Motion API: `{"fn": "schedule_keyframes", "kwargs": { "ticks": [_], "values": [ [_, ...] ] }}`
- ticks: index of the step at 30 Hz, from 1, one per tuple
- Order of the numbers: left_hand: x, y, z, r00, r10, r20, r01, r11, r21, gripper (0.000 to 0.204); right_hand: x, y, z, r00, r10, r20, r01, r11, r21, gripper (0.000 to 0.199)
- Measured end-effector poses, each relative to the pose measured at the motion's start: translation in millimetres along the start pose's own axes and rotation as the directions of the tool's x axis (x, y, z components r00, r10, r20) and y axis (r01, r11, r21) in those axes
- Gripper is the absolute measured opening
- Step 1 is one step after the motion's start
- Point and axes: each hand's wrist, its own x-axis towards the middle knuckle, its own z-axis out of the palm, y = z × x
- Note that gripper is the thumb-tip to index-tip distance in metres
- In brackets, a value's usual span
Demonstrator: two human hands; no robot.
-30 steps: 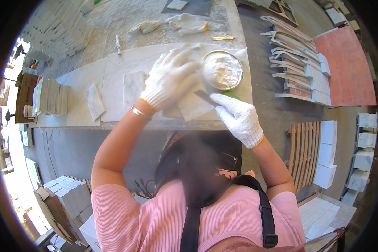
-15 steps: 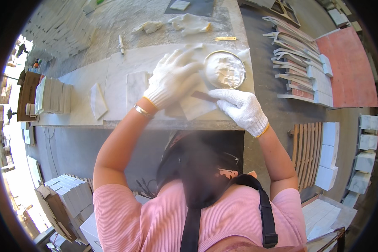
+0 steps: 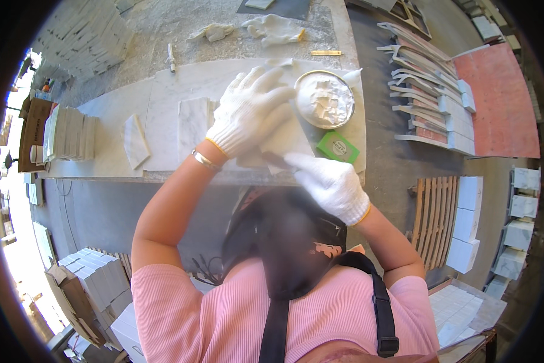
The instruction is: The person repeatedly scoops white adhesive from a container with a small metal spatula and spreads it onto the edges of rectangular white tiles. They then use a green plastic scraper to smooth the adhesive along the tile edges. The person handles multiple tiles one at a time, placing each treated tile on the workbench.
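Note:
My left hand (image 3: 251,112), in a white knitted glove, lies with fingers stretched out over a white marble tile (image 3: 291,138), partly covering it. In my right hand (image 3: 332,186), also gloved, is a scraper with a flat brownish blade (image 3: 275,160); its tip is at the tile's near edge, and I cannot tell if they touch. Beyond the right hand stands a round tin of white paste (image 3: 324,100). A small green box (image 3: 337,147) sits between tin and hand. Left of my left hand lies a grey-veined tile (image 3: 193,124).
An angular marble piece (image 3: 136,142) and a row of upright tiles (image 3: 72,134) occupy the bench's left. Spare gloves (image 3: 273,29), a yellow strip (image 3: 326,52) and a slim white tool (image 3: 171,58) lie at the back. A wooden pallet (image 3: 436,221) is on the floor at right.
My right hand has moved left and nearer to me with the scraper, uncovering the green box. My left hand has stayed nearly in place.

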Motion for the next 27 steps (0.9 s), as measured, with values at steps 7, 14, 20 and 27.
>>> {"fn": "schedule_keyframes", "kwargs": {
  "ticks": [7, 14, 20, 27],
  "values": [
    [2.0, -0.1, -4.1, 1.000, 0.003, 0.016, -0.002, 0.997, -0.073, 0.033, 9.0, 9.4, -31.0, 0.982, 0.102, -0.160, -0.095, 0.994, 0.045, 0.030],
    [0.5, -0.6, -2.1, 1.000, 0.011, -0.007, -0.011, 1.000, -0.027, 0.033, 6.1, 18.1, -25.2, 0.994, 0.079, -0.073, -0.080, 0.997, -0.010, 0.032],
    [0.7, -0.6, -0.3, 1.000, 0.024, -0.010, -0.024, 1.000, -0.012, 0.032, 4.6, 17.2, -24.0, 0.990, 0.064, -0.128, -0.065, 0.998, -0.003, 0.029],
    [1.0, -1.7, -1.6, 1.000, 0.012, 0.000, -0.012, 1.000, -0.008, 0.033, 3.8, 11.8, -18.6, 0.999, -0.037, 0.034, 0.042, 0.986, -0.163, 0.031]
  ]
}}
